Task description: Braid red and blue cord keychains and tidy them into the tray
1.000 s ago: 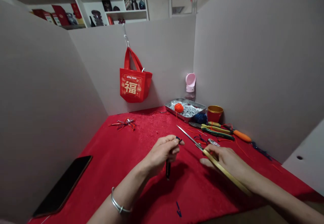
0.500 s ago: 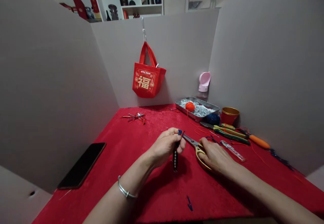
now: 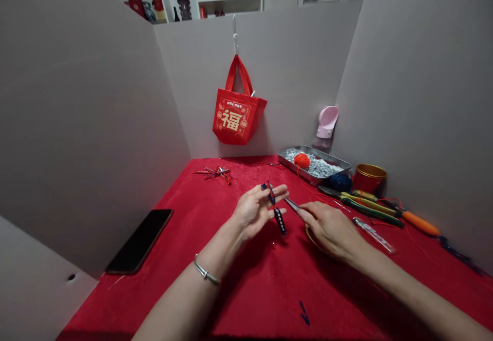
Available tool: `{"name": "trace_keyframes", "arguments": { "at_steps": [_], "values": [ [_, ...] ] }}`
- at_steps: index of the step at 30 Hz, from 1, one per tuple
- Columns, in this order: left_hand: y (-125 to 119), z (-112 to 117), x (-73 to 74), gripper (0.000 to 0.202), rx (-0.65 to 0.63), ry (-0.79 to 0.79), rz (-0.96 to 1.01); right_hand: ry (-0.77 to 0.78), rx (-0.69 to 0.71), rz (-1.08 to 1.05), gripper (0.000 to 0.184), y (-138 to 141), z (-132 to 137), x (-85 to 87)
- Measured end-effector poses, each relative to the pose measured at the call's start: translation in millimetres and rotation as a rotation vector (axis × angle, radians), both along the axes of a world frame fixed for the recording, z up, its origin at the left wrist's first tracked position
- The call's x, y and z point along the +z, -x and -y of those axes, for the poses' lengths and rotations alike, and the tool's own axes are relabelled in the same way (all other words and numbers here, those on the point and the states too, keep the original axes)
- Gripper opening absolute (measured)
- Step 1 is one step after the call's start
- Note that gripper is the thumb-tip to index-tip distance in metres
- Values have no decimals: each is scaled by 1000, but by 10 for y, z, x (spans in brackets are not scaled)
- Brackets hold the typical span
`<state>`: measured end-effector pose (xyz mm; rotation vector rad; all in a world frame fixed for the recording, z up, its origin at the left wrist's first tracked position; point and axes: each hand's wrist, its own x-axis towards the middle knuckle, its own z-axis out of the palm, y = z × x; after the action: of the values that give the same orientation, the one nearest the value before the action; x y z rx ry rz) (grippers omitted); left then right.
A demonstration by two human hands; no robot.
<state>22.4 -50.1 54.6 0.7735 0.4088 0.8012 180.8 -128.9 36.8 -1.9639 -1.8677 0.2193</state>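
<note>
**Head view, single frame.**

Item 1: left hand [image 3: 256, 210], centre of the frame, fingers loosely spread, pinching a braided cord [image 3: 280, 220] near its top end. Bangle [image 3: 206, 274] on the wrist.

Item 2: the braided cord itself, hanging from those fingers just below centre. A dark length with pale marks looks finished; short blue and red ends stick out at the top, not yet trimmed (whether any knot is tied there is too small to tell).

Item 3: right hand [image 3: 327, 228], right of centre, fingers curled closed around scissors [image 3: 292, 205]. The blades are together and point at the cord, near it but not touching; the gold handle is mostly hidden by the hand.

Nearby, right side: metal tray [image 3: 308, 172] of silver scraps [image 3: 319, 166], with an orange yarn ball [image 3: 302, 160] on top; blue ball [image 3: 340, 182]; gold-rimmed cup [image 3: 368, 177]; pliers [image 3: 419, 223]; clear bar [image 3: 373, 234].

Elsewhere: red cloth [image 3: 246, 289] across the bottom, with a tangled red tassel [image 3: 213, 174] at upper left of it, a blue snippet [image 3: 304, 313] near the bottom edge, and a phone [image 3: 138, 241] at left. Red bag [image 3: 234, 117] hangs above.
</note>
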Motion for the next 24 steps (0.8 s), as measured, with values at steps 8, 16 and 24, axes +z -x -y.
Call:
{"name": "trace_keyframes", "arguments": {
  "at_steps": [8,16,24],
  "values": [
    [-20,10,-124,10,98,-94,-35,143,192,-957,29,149,-115,-72],
    [152,-259,-256,18,30,-90,-291,208,154,-840,23,-323,-413,333],
    [106,-225,-271,37,-219,-414,-463,402,313,-635,14,-294,-529,662]
  ]
}}
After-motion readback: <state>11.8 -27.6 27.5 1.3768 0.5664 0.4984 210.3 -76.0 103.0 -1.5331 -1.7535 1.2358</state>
